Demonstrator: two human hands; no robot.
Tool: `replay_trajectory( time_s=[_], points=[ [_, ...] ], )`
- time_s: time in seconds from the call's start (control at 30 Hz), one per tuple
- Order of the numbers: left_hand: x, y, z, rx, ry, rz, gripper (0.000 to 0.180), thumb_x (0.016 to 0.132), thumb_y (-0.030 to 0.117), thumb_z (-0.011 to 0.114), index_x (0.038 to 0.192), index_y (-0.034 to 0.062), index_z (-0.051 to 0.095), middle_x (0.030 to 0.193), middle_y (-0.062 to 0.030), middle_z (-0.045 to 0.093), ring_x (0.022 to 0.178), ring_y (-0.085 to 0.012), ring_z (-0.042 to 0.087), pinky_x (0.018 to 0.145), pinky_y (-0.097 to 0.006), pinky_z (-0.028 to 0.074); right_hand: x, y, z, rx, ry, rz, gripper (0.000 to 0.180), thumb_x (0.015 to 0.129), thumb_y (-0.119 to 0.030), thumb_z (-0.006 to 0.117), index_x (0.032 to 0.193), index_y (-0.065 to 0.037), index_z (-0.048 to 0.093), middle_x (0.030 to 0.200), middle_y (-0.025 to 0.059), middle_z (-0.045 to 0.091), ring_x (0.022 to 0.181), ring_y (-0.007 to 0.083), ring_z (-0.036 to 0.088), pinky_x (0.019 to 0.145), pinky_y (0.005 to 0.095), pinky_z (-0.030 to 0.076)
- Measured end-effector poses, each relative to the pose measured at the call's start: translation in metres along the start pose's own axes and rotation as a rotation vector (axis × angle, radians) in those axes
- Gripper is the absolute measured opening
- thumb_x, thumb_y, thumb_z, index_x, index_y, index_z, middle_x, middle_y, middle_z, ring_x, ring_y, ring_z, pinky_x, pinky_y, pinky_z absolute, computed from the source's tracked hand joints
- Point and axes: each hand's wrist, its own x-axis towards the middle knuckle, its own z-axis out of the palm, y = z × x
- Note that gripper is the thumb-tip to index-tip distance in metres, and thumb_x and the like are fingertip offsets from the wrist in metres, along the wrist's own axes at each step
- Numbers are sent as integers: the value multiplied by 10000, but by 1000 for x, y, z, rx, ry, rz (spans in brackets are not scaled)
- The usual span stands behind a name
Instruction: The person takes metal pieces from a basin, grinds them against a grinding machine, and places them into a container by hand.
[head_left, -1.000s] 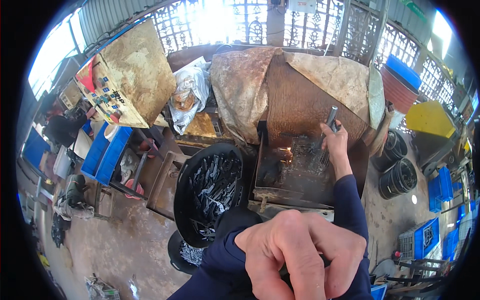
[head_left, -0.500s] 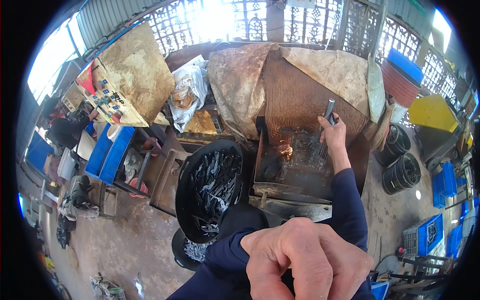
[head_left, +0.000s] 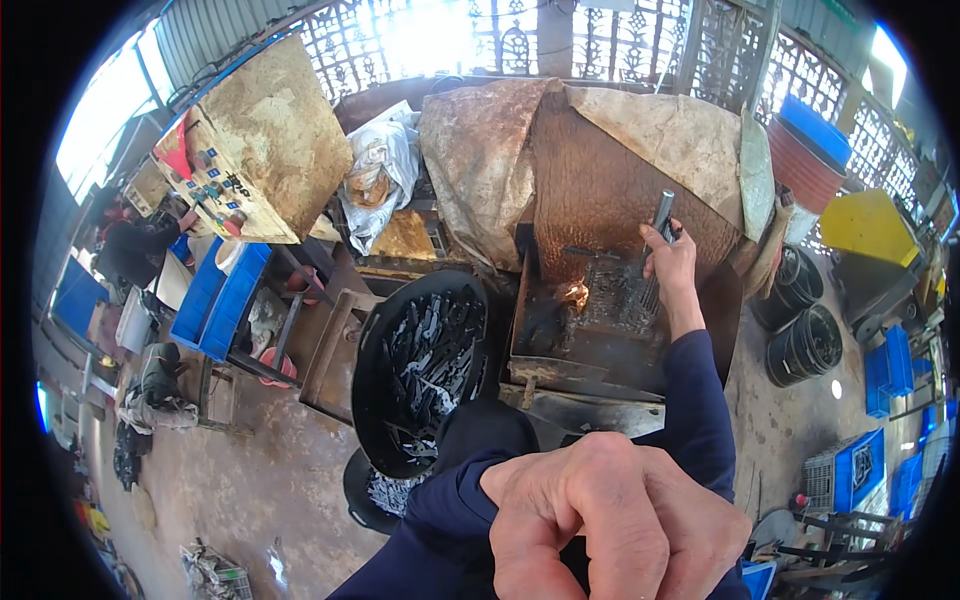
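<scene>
My right hand (head_left: 672, 262) is closed round a grey metal rod-like tool (head_left: 665, 208), held upright over a rusty metal tray (head_left: 590, 385). The tool's round top sticks up above my fingers, and its lower part looks dark and ribbed. Inside the tray lie dark scraps, with a small bright orange glow (head_left: 577, 295) left of the tool. Close to the camera, my left hand (head_left: 620, 520) has its fingers curled; whatever they hold, if anything, is hidden. Left of the tray stands a black tub (head_left: 362, 375) with many thin dark metal pieces (head_left: 435, 350) in it.
Brown hide-like sheets (head_left: 625, 175) drape behind the tray. At left are a stained control box (head_left: 265, 140), blue bins (head_left: 210, 310) and another person (head_left: 135, 250). Black buckets (head_left: 803, 347) and a yellow cover (head_left: 865, 225) stand at right. A second black tub (head_left: 362, 500) sits below the first.
The view has shifted slightly. My right hand and its tool have barely moved over the tray, and the orange glow looks smaller. My left hand keeps its curled pose.
</scene>
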Motion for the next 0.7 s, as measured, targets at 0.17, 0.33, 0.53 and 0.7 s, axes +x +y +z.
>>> replay_trajectory(
  time_s=[0.17,0.33,0.53,0.7],
  points=[
    [15,7,-15,-181,-270,-120,189,898,132,723,892,-57,711,811,-170,619,599,-227,584,474,-309,417,-1,7,-6,8,-3,2,252,884,-140,757,1065,-19,631,702,5,560,421,100,484,380,276,391],
    [-7,23,2,-103,7,-167,177,864,139,750,834,-27,698,800,-135,616,702,-207,587,559,-297,439,8,6,-1,11,-19,-54,219,874,-139,765,1023,-27,651,703,5,566,427,104,498,386,275,397],
    [-64,37,44,-363,608,-492,192,844,159,761,762,19,659,778,-97,599,670,-204,553,586,-293,434,23,7,-4,-54,-41,-17,241,876,-144,781,1034,-10,657,699,20,569,468,107,496,426,288,434],
    [-80,52,23,-34,237,-553,222,853,188,764,749,32,646,758,-87,584,630,-203,522,591,-322,430,17,15,-2,-61,-50,62,278,897,-139,769,1081,42,666,695,34,570,497,114,496,457,293,447]
  ],
)
